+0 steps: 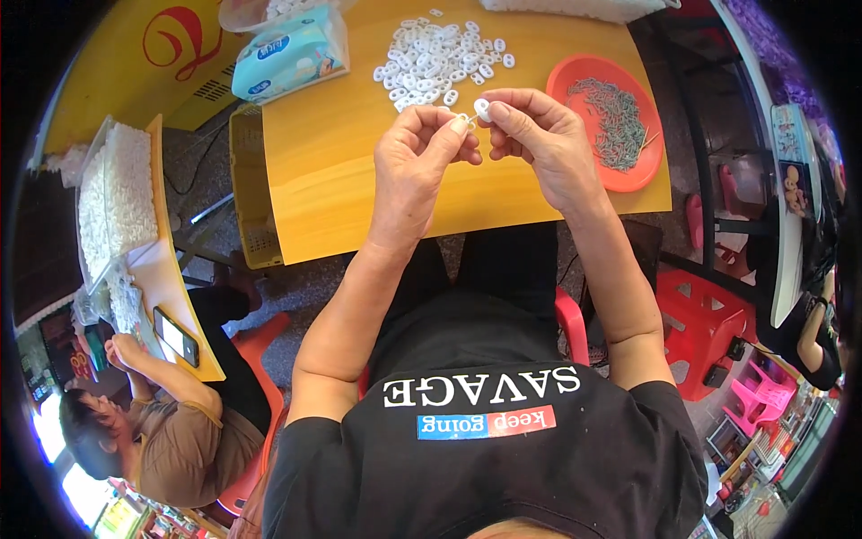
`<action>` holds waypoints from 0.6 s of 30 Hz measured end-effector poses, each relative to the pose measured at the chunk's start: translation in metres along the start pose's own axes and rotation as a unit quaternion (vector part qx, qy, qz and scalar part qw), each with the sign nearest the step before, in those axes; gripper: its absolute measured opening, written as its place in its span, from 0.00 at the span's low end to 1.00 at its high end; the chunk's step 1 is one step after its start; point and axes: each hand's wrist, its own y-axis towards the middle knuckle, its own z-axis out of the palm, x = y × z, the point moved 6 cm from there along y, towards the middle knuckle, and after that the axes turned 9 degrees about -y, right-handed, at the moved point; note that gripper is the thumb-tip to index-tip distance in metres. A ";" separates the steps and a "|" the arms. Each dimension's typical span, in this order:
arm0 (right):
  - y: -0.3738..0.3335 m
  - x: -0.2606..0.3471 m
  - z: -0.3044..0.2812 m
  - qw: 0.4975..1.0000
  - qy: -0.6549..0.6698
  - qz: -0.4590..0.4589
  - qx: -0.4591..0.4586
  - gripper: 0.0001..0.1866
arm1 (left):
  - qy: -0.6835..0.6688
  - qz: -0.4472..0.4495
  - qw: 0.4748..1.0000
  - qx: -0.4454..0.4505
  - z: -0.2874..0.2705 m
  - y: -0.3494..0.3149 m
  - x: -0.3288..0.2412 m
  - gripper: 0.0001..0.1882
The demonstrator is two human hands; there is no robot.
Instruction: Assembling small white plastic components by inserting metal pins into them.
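Observation:
Both my hands are raised over the near part of the yellow table point(323, 193), close together. My right hand point(549, 144) pinches a small white oval piece point(483, 110) between thumb and forefinger. A tiny pale loop or hook point(465, 119) is held at the thumb tip of my left hand point(415, 162); its exact kind is too small to make out. Just beyond my hands lies a loose pile of white two-holed oval pieces point(438, 61). To the right, a round red plate point(654, 110) holds many small thin grey-green metal pieces point(612, 126).
A blue tissue pack point(292, 56) lies at the table's far left, beside a clear container point(235, 16). A white-filled tray point(575, 9) is at the far edge. On the left, another person point(184, 431) works at a table with a phone point(176, 337). Red stools point(700, 328) stand right.

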 end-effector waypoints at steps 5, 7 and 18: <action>0.000 0.003 0.003 1.000 -0.027 -0.011 -0.004 0.12 | 0.008 0.000 1.000 -0.006 -0.003 0.002 0.002 0.07; 0.000 0.008 0.004 0.993 -0.107 -0.046 -0.023 0.11 | 0.014 0.001 1.000 -0.007 -0.005 0.003 0.002 0.07; -0.003 0.012 0.004 0.979 -0.178 -0.091 -0.042 0.09 | 0.045 -0.005 0.999 -0.010 -0.008 0.002 0.002 0.07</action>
